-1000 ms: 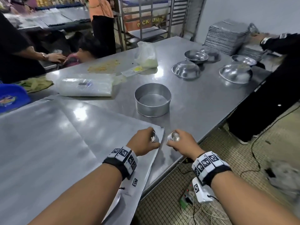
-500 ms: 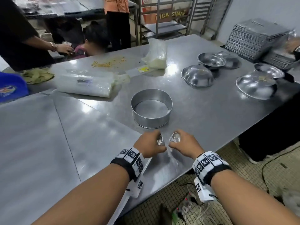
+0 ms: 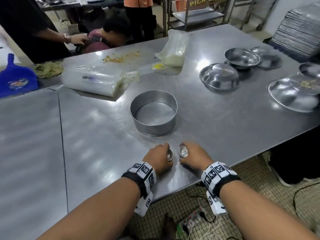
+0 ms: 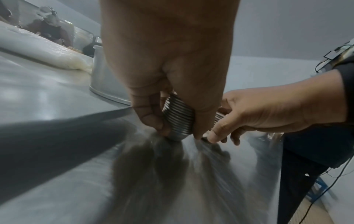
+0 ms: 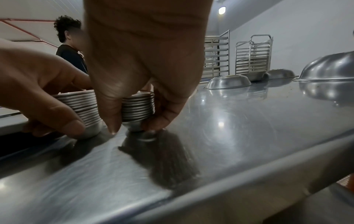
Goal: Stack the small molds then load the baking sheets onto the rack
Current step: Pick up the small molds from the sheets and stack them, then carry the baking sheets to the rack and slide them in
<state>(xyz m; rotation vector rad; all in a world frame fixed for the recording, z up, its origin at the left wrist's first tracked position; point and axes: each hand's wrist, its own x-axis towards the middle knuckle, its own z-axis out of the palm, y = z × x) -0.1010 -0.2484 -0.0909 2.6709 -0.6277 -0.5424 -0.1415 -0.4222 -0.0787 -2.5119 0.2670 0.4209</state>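
Note:
Two stacks of small fluted metal molds stand side by side on the steel table [image 3: 225, 122] near its front edge. My left hand [image 3: 160, 157] grips the left stack [image 3: 170, 155] from above, thumb and fingers round its sides [image 4: 178, 116]. My right hand [image 3: 192, 154] grips the right stack [image 3: 183, 151] the same way [image 5: 138, 107]. Both stack bases touch the table. Flat baking sheets [image 3: 97, 144] lie to the left. A metal rack [image 3: 199, 13] stands beyond the table.
A round cake tin [image 3: 154, 112] sits just ahead of my hands. Upturned steel bowls [image 3: 220, 77] and a tall pile of trays [image 3: 299, 32] are at the right. Plastic bags [image 3: 91, 80] lie at the back left, where other people stand. The table edge is right below my wrists.
Both hands kept their grip on the mold stacks and shifted slightly away from the sheet's corner. The head view swung left and the person at the right left the picture.

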